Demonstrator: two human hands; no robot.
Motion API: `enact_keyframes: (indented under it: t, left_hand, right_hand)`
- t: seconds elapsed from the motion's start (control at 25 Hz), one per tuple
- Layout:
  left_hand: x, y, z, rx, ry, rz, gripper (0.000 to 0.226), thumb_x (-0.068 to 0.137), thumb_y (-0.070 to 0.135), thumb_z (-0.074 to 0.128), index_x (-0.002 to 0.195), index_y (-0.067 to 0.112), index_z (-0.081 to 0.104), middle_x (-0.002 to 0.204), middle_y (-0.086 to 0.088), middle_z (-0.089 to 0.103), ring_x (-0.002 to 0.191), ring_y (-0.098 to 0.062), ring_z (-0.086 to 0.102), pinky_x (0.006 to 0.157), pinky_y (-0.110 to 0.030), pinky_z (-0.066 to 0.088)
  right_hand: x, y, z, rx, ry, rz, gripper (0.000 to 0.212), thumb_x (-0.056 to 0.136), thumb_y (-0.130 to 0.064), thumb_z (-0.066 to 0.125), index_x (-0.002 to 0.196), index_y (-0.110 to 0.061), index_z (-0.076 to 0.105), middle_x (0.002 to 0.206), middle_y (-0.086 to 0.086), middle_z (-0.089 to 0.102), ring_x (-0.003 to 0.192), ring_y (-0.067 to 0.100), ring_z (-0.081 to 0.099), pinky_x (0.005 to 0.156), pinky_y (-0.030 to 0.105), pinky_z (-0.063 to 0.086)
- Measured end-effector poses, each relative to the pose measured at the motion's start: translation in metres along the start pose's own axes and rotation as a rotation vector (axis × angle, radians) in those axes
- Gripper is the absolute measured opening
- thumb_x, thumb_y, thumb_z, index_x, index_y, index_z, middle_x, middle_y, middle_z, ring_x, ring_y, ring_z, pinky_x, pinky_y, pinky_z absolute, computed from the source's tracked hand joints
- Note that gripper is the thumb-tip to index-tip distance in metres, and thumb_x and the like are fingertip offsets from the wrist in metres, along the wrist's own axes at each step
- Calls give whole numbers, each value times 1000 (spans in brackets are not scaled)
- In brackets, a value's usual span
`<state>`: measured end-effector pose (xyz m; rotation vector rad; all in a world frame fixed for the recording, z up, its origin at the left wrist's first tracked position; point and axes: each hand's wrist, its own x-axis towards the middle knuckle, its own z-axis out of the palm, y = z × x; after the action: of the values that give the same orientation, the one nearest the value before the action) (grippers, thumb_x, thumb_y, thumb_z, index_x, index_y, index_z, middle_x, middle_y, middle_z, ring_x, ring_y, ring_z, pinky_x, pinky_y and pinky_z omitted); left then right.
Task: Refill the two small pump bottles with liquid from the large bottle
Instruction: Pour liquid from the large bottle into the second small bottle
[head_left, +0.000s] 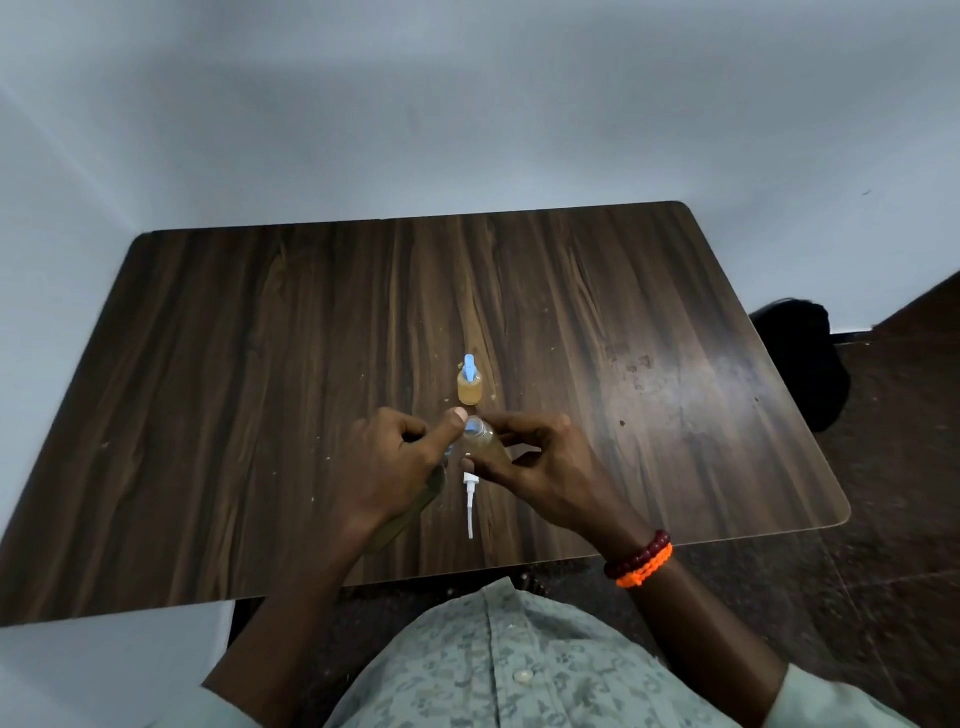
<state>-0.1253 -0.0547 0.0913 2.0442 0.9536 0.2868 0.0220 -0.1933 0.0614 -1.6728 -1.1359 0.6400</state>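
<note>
A small bottle with a blue pump (469, 383), holding amber liquid, stands upright at the table's middle. Just in front of it my right hand (540, 462) pinches a second small clear bottle (480, 437), which has no pump and leans slightly. My left hand (389, 462) grips the large bottle (415, 506), which is tilted with its neck toward the open small bottle; my fingers hide most of its body. A white pump with its tube (470, 501) lies flat on the table between my wrists.
The dark wood table (260, 364) is pushed against a pale wall at the back and left. A black bag (805, 358) sits on the floor beyond the right edge. Small crumbs and stains dot the tabletop.
</note>
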Motion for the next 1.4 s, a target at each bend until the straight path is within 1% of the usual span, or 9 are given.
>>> enact_keyframes:
  t: [0.12,0.2,0.28,0.44,0.64,0.8,0.96,1.16,1.4]
  left_hand:
    - [0,1,-1,24,-32,-27,91,71,87,39,63,4,76,58,-14,70,55,-30,63,61,-48,54]
    - [-2,1,-2,13,-44,-40,95,71,92,39,57,4,71,47,-3,60,43,-16,53,57,-41,48]
    - [-3,2,-2,-17,-29,-39,96,71,92,40,51,2,64,39,3,47,37,-8,41,55,-35,40]
    - [-4,4,-1,-42,-22,-37,98,70,91,41,55,-3,63,40,4,42,38,-9,39,53,-30,36]
    - [-3,-1,-1,-12,-24,-17,101,67,97,40,61,1,73,52,-11,65,45,-22,55,56,-36,45]
    - [-4,-1,-1,38,-1,-15,89,72,85,39,68,5,79,64,-15,74,62,-33,69,62,-51,56]
    - [-4,-1,-1,-4,-44,-16,101,70,96,37,65,3,76,55,-13,67,44,-19,55,56,-37,48]
    - [-5,-1,-1,19,-12,-23,92,71,86,38,70,4,79,66,-12,76,64,-32,72,68,-53,59]
    - [-3,-2,-3,5,-50,-32,106,66,100,35,68,3,78,64,-12,74,57,-22,69,62,-42,56]
  right_hand:
    - [-2,1,2,0,-9,5,39,90,-21,81,127,-16,73,106,-23,69,96,-19,65,75,4,52]
    - [-3,1,1,10,9,19,39,89,-22,83,127,-19,72,106,-24,70,97,-15,67,75,5,53]
    - [-3,1,-1,10,22,21,40,89,-23,83,128,-19,73,108,-18,74,98,-12,69,75,6,54]
    - [-3,1,-1,18,19,12,42,90,-25,82,130,-17,72,117,-6,78,103,0,72,78,11,56]
    - [-4,-2,0,20,24,17,42,89,-24,83,129,-17,73,113,-8,78,101,-2,72,76,10,56]
    - [-5,-5,3,5,-16,10,39,89,-25,82,126,-19,74,111,-15,75,99,-10,70,77,7,54]
    - [-6,-2,1,20,16,30,42,89,-30,82,128,-22,73,113,-14,77,101,-3,72,78,11,57]
    - [-4,-4,2,-2,-19,5,39,90,-26,82,128,-17,74,117,-6,78,106,-1,71,78,8,55]
    - [-4,-3,1,10,-7,36,40,90,-28,82,128,-22,73,113,-14,76,101,-6,71,78,9,56]
